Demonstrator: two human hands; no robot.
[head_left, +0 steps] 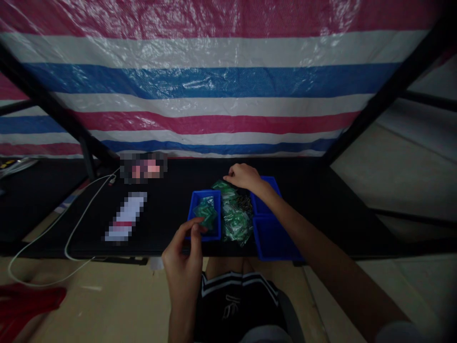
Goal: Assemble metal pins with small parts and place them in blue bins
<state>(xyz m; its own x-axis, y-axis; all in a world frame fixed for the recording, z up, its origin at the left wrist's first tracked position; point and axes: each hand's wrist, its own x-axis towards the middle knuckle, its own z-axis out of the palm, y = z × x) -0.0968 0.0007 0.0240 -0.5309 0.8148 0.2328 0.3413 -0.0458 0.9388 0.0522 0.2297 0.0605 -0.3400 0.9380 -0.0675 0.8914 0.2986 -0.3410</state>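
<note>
My left hand (pixel 183 252) is over the front edge of a small blue tray (pixel 190 209). Its thumb and forefinger are curled close together, and I cannot make out what is between them. Inside that tray lie several green-tinted clear plastic packets (pixel 206 209). To the right, a heap of similar green packets (pixel 236 221) lies on the black table. My right hand (pixel 245 176) reaches over the far end of the heap, fingers bent and pressed together at its edge. Whether they pinch a packet is too dark to tell. Small brass-coloured metal pieces (pixel 244 203) sit beside the heap.
Two more blue trays, a far one (pixel 266 205) and a near one (pixel 274 238), stand right of the heap under my right forearm. A white cable (pixel 80 224) loops over the black table (pixel 164 228) at left. Striped plastic sheeting (pixel 221 81) hangs behind, between black frame bars.
</note>
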